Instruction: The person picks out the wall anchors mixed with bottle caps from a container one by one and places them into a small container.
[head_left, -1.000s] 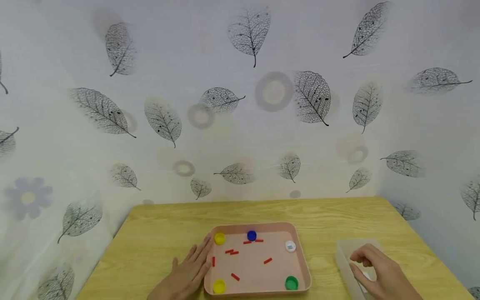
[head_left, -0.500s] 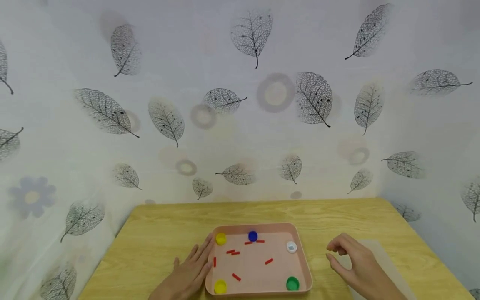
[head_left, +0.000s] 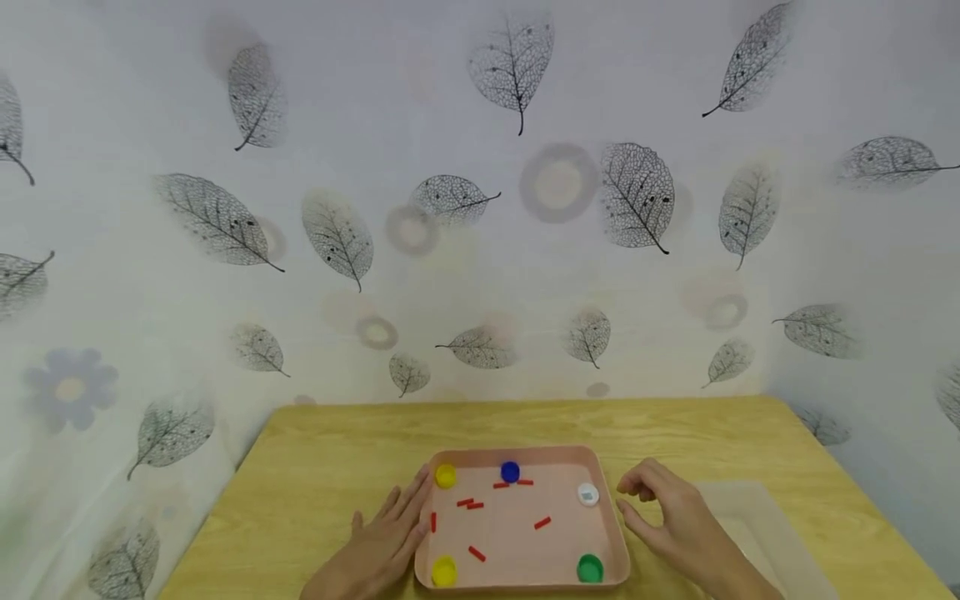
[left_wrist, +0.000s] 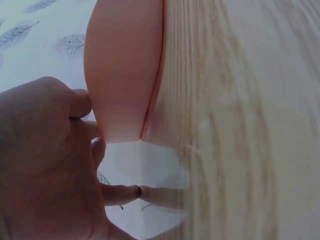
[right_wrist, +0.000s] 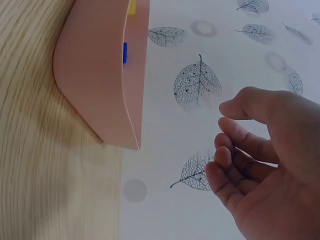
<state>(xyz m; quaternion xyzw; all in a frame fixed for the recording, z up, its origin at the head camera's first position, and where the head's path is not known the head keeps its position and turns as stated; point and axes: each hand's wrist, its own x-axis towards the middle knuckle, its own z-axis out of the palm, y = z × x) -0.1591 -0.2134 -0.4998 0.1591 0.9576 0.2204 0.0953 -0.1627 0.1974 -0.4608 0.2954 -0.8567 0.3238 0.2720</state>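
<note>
A pink tray (head_left: 510, 546) lies on the table in the head view, its wall (left_wrist: 122, 70) filling the upper left wrist view. My left hand (head_left: 378, 537) rests at its left side, fingers extended and touching the wall. Inside are yellow caps (head_left: 444, 572), a blue cap (head_left: 510, 472), a white cap (head_left: 588, 494), a green cap (head_left: 590, 568) and several small red sticks (head_left: 542, 523). My right hand (head_left: 671, 512) hovers just beyond the tray's right rim. Its fingers are loosely bent, and I see nothing held between thumb and fingers in the right wrist view.
A pale translucent box (head_left: 765, 517) stands on the right of the table, partly behind my right forearm. The wooden table (head_left: 300, 467) runs back to a wall covering (head_left: 480, 275) printed with leaves.
My right hand has moved left from over the pale box to beside the tray's right rim. My left hand stays against the tray. The whole head view has shifted slightly.
</note>
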